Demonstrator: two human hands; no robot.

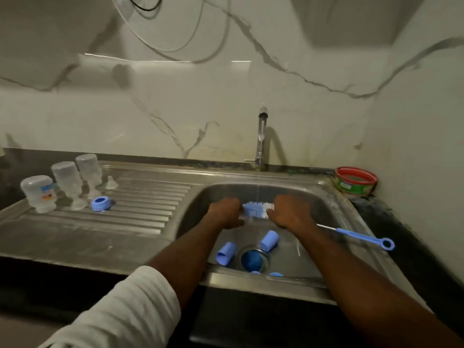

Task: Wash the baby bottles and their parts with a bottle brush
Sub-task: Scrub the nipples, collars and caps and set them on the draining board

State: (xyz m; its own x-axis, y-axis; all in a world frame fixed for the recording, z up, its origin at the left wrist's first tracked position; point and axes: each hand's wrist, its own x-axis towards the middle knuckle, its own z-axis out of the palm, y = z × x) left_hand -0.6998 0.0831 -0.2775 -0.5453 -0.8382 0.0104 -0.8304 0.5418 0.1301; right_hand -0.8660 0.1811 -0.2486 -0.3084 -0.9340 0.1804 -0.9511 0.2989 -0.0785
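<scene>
While water runs from tap (262,136), both hands over sink (334,212): right hand (288,212) gripping bottle brush (256,209) by its wire, left hand (227,212) curled at bristle tip, contents unclear; blue caps (269,241) near drain; three upturned bottles (67,180) far left on surface

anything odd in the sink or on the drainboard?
Yes: a blue part sits in the drain opening, where it may block draining. Two blue caps lie on their sides beside it. The bottles stand inverted on the drainboard, tidy.
</scene>
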